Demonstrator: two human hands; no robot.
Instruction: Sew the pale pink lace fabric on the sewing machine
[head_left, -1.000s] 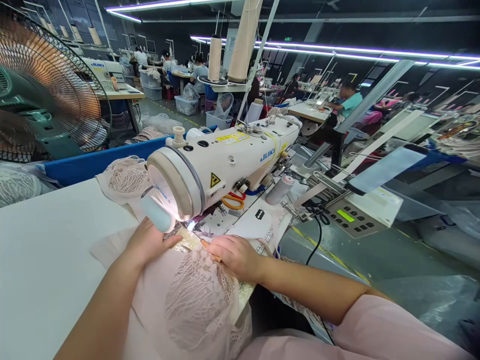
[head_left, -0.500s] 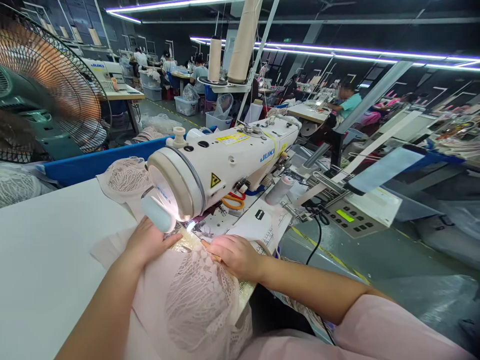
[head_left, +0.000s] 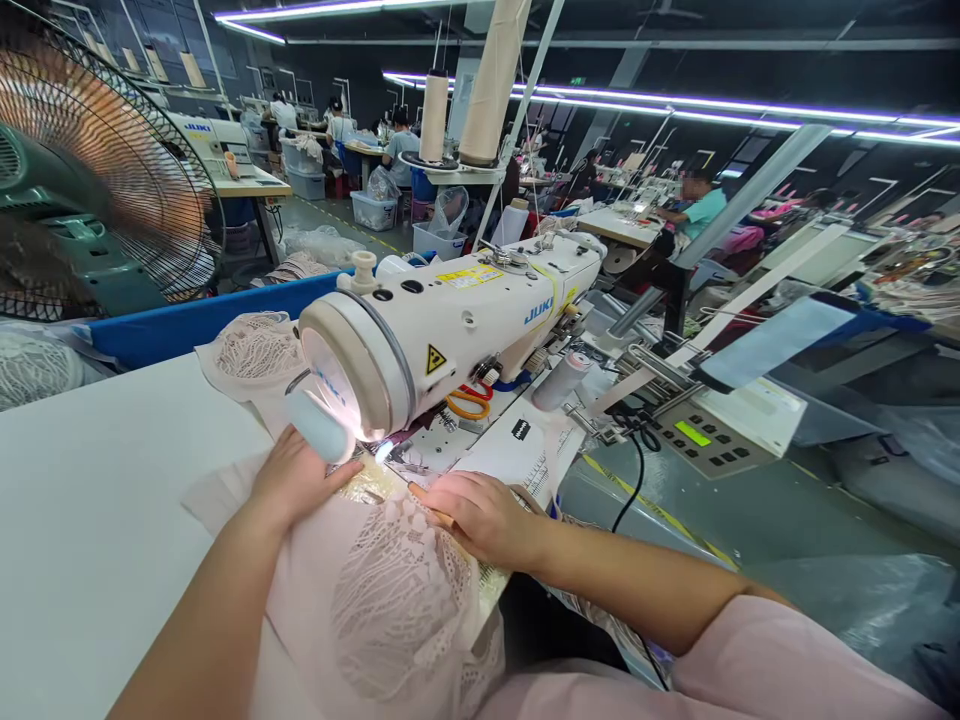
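In the head view, the lace garment (head_left: 397, 600) lies across the near edge of the surface (head_left: 90, 500), its far end by the needle area of the sewing machine (head_left: 450, 325). The left hand (head_left: 300, 475) rests flat on the cloth, thumb spread and gripping nothing that shows; the lamp (head_left: 319, 428) hides its fingertips. The right hand (head_left: 484, 515) is closed around the wooden handle of a thin tool (head_left: 441, 516), its tip pointing toward the needle.

The work looks to be partway through: the garment is at the machine, not set aside, and both hands are on the job. No finished seam can be made out, so how much is stitched and how much is left cannot be told. A second lace piece (head_left: 251, 355) lies beyond the left hand; whether it is done or waiting is unclear. The scissors (head_left: 469, 403) lie under the machine's arm, untouched.
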